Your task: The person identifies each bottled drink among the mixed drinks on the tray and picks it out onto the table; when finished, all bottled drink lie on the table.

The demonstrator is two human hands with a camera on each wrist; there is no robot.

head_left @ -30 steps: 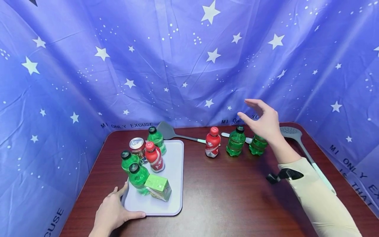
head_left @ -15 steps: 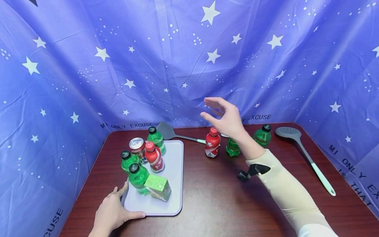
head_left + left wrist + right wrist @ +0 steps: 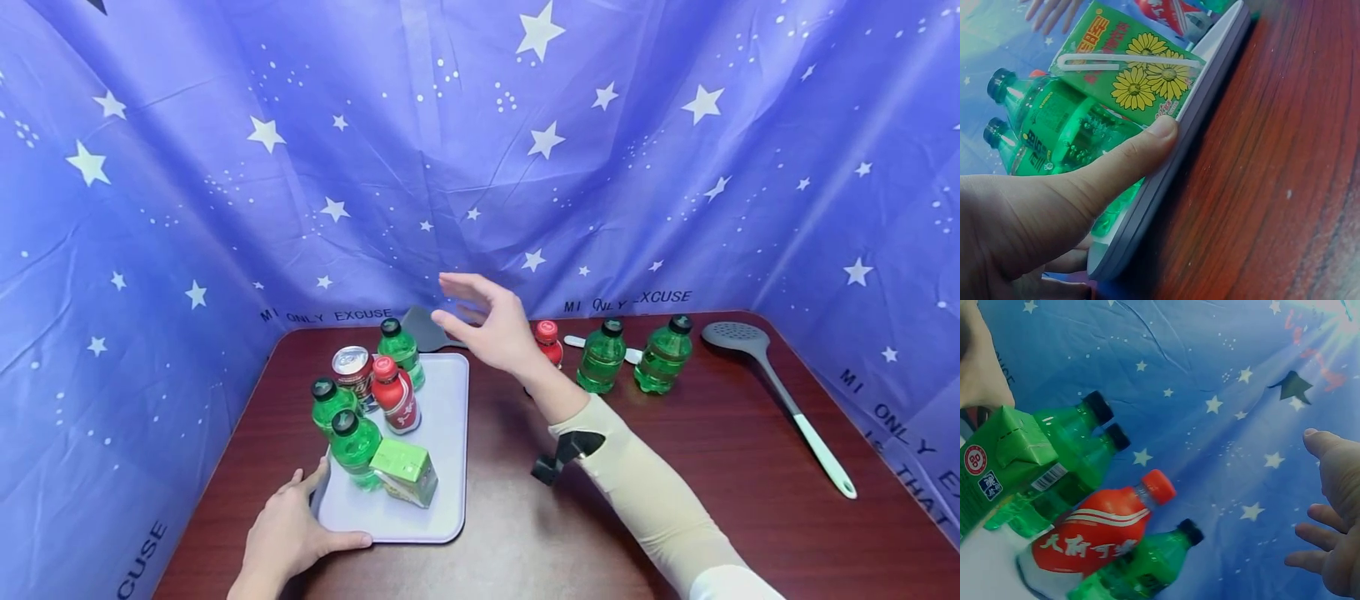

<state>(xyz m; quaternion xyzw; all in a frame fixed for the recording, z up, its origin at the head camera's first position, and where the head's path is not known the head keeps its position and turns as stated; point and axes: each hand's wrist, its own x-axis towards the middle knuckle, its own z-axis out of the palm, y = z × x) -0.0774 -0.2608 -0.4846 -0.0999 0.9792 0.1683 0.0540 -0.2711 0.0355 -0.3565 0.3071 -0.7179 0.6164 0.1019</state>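
Note:
My left hand (image 3: 288,533) holds the near left corner of a pale tray (image 3: 447,467), its thumb along the front rim and its fingers at the left side. On the tray stand several green bottles (image 3: 356,450) with black caps, a red bottle (image 3: 397,402), a drink can (image 3: 352,375) and a green drink carton (image 3: 408,475). The carton's straw (image 3: 1116,61) shows in the left wrist view. My right hand (image 3: 498,329) hovers in the air right of the tray's far edge, fingers spread and holding nothing. Its forearm partly covers another red bottle (image 3: 549,337).
Two more green bottles (image 3: 602,358) stand toward the back right, with a pale-handled utensil (image 3: 633,356) lying behind them. A grey slotted turner (image 3: 776,383) lies far right. Behind the tray is a grey spatula (image 3: 425,329), partly hidden. A starry blue curtain (image 3: 450,167) encloses the table.
My right hand has swept left, from above the green bottles past the red bottle toward the tray. The left hand and the tray's contents stay in place.

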